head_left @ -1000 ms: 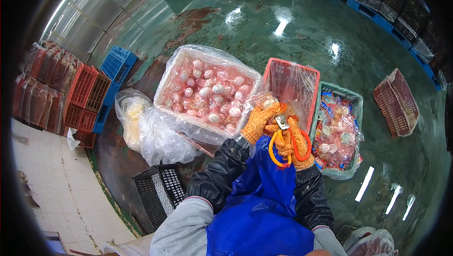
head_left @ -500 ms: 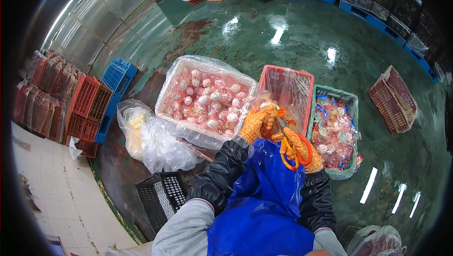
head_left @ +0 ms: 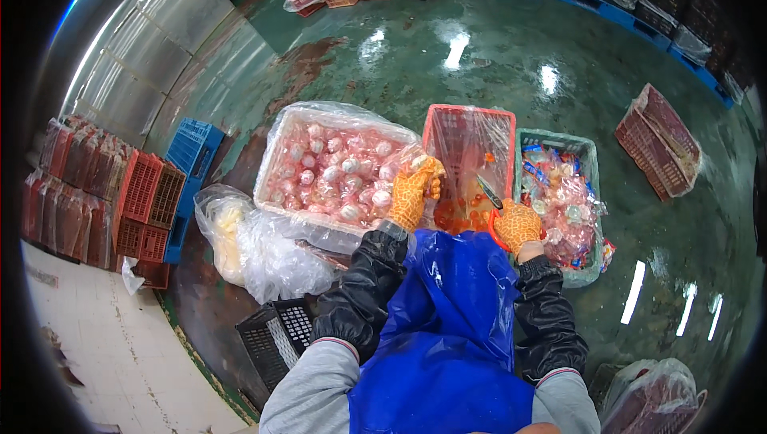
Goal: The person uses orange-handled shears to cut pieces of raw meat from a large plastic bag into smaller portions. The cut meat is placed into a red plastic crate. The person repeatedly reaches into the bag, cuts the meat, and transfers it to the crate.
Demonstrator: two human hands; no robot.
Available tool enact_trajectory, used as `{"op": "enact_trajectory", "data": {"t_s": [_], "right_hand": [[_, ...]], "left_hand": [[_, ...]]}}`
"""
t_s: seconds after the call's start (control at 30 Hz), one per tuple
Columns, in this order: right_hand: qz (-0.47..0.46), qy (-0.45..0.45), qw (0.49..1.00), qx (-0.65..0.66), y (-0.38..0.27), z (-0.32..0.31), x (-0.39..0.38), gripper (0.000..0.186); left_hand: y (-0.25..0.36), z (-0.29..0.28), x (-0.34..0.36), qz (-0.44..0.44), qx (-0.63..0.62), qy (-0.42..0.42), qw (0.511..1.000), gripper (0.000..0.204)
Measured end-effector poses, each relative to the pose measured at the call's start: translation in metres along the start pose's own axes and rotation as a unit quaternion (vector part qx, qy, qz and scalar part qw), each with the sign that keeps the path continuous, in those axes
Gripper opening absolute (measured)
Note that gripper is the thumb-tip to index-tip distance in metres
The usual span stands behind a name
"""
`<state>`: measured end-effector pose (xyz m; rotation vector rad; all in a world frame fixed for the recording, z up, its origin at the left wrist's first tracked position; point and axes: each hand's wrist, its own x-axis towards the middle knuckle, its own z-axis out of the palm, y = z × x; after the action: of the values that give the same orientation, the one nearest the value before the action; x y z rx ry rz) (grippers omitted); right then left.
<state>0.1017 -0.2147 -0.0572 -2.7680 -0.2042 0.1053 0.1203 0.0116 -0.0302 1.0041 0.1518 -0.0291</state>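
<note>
My left hand (head_left: 412, 196), in an orange patterned glove, is closed at the right edge of a white plastic-lined crate (head_left: 268, 154). It grips a clear plastic packet (head_left: 417, 163) with something pale in it. Pink-and-white round packets (head_left: 350, 165) fill the white crate. My right hand (head_left: 519, 224), gloved alike, is wrapped around orange-handled scissors (head_left: 489, 192), blades pointing up and left over a red plastic-lined crate (head_left: 513, 134). Round orange pieces (head_left: 477, 217), like egg yolks, lie in liquid at its near end. A small orange lump (head_left: 489, 157) shows higher in this crate.
A green crate (head_left: 593, 194) of wrappers and packets stands to the right. Left are clear plastic bags (head_left: 280, 254), a black crate (head_left: 268, 346) and stacked red crates (head_left: 142, 194). A reddish crate (head_left: 659, 146) lies tilted at far right. Stacked crates on blue pallets (head_left: 639, 22) line the back.
My left hand has moved left to the white crate's edge with the packet. My right hand has drawn apart from it, lowering the scissors. The view has shifted slightly.
</note>
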Motion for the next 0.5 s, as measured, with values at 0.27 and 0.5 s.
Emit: {"op": "enact_trajectory", "data": {"t_s": [0.27,0.5], "right_hand": [[0.105,-0.006,0.993,0.046,0.051,0.007,-0.065,0.042],[0.232,-0.047,0.969,0.071,0.112,0.008,-0.135,0.044]], "left_hand": [[-0.06,0.123,0.009,-0.088,0.313,-0.098,0.94,0.039],[-0.079,0.128,0.021,-0.198,0.402,-0.153,0.881,0.067]]}}
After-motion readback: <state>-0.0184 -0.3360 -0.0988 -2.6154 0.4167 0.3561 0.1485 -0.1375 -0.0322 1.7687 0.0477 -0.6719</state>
